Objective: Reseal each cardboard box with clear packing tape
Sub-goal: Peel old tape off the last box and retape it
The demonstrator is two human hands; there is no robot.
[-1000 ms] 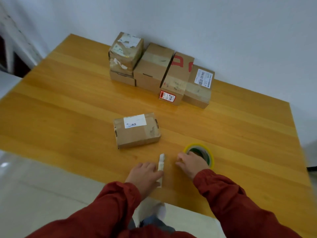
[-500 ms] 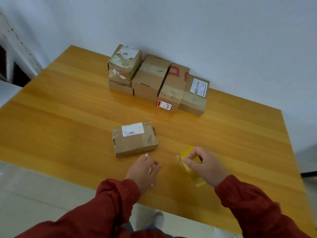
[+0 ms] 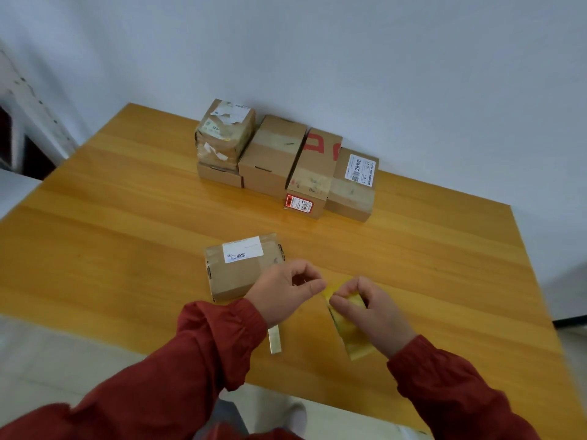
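Note:
A small cardboard box (image 3: 236,270) with a white label lies on the wooden table (image 3: 111,249), just ahead of my left hand. My right hand (image 3: 376,314) grips a yellow-tinted roll of packing tape (image 3: 355,342), held on edge above the table. My left hand (image 3: 282,292) reaches across to it, thumb and forefinger pinched at the roll's upper rim. The tape end itself is too small to see. My left wrist covers the box's near right corner.
Several more cardboard boxes stand in a row at the back by the wall: two stacked ones (image 3: 224,138), a plain one (image 3: 273,155), one with red print (image 3: 314,173), one with a barcode label (image 3: 354,188). A pale cutter (image 3: 274,341) lies under my left wrist.
My right hand lifted the tape roll off the table and turned it on edge. My left hand left the cutter on the table and moved right to the roll's rim.

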